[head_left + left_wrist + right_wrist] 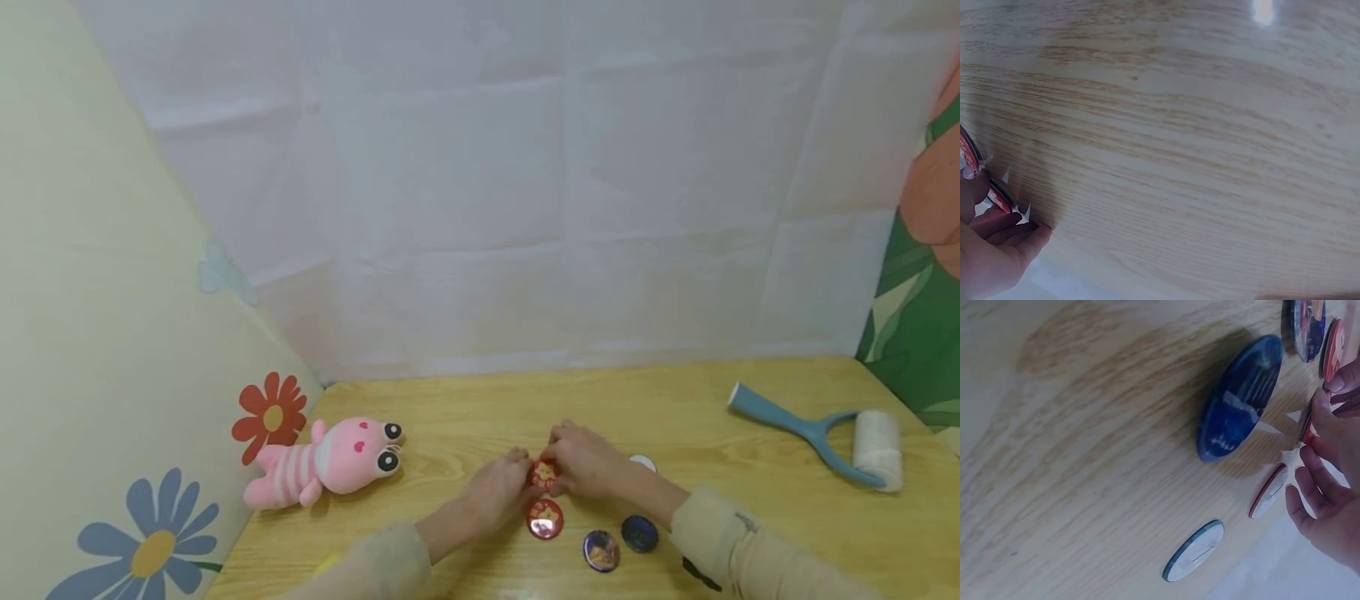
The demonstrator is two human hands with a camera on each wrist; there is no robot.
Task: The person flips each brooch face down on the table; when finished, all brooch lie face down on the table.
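Both hands meet over the table around a round red pin badge (pixel 544 474) with a yellow star-like figure. My left hand (pixel 491 492) pinches its left edge, and my right hand (pixel 588 462) grips the right edge; fingers cover part of the rim. Just nearer lies a second red badge (pixel 544 519), face up and shiny. To its right are a purple-rimmed badge (pixel 602 551) and a dark blue badge (pixel 640 533). In the right wrist view, a teal-rimmed badge (pixel 1194 551) and a red-rimmed badge (pixel 1269 492) show their white backs.
A pink striped plush toy (pixel 322 467) lies at the table's left. At the far right rests a blue-handled roller (pixel 817 433) with a white head. Something yellow (pixel 327 564) peeks out by the left sleeve. A white cloth (pixel 555 183) hangs behind the wooden table (pixel 465 400).
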